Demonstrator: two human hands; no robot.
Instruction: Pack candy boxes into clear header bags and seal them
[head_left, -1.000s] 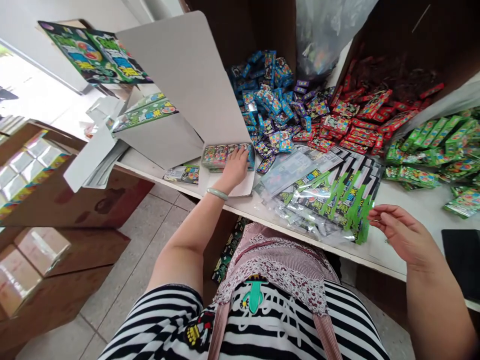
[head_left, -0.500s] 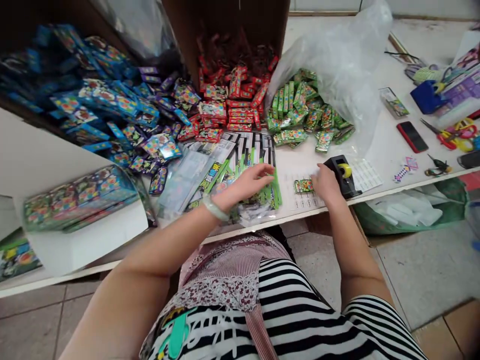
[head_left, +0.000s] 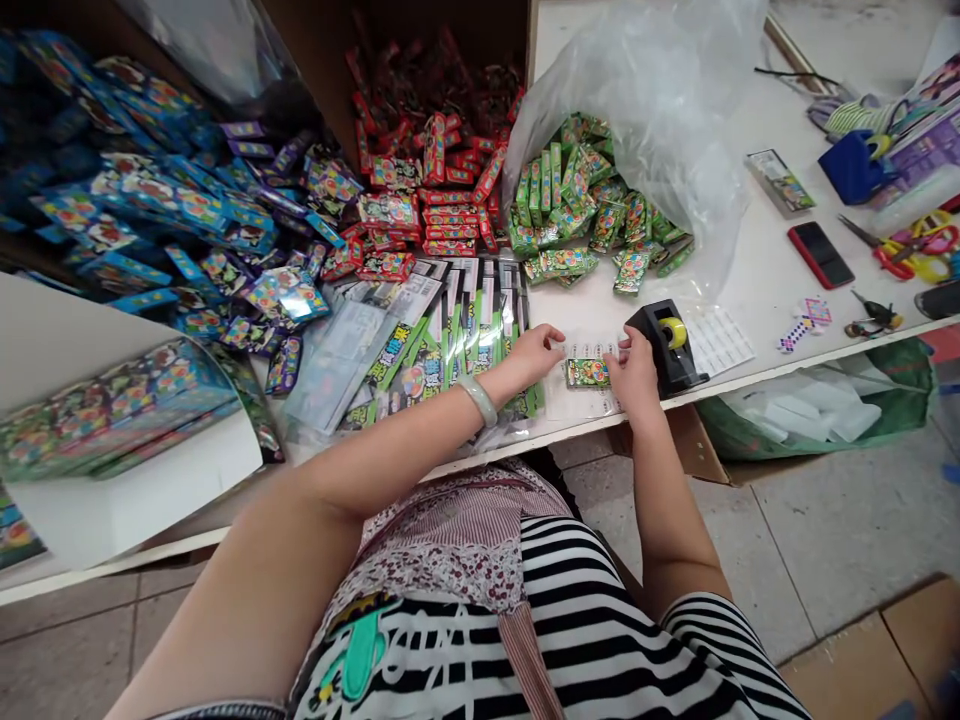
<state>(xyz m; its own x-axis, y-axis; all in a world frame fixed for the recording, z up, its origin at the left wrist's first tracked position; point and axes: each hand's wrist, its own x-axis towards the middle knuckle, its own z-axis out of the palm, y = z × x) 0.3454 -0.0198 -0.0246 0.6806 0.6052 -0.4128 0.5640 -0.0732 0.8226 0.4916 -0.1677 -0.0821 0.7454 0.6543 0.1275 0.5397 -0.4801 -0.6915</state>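
Note:
My left hand (head_left: 534,352) and my right hand (head_left: 631,372) meet at the table's front edge over a white sticker sheet (head_left: 592,400). Between them lies a small green candy packet (head_left: 586,373). My right hand's fingers curl on the packet's right end. My left fingertips pinch at the sheet just left of the packet; what they pinch is too small to make out. A black tape dispenser (head_left: 667,345) stands right beside my right hand. Flat green-and-black printed bags (head_left: 450,340) lie under my left forearm.
Heaps of small packets cover the table: blue (head_left: 150,215), red (head_left: 420,200), green (head_left: 585,215) spilling from a clear plastic bag (head_left: 675,110). A filled display box (head_left: 112,410) sits at the left. A red phone (head_left: 821,255), scissors (head_left: 919,250) and a blue item (head_left: 855,165) lie at the right.
My view swung right from the display box to the sticker sheet. My left hand left the box and came across the printed bags to the packet; my right hand settled beside the tape dispenser.

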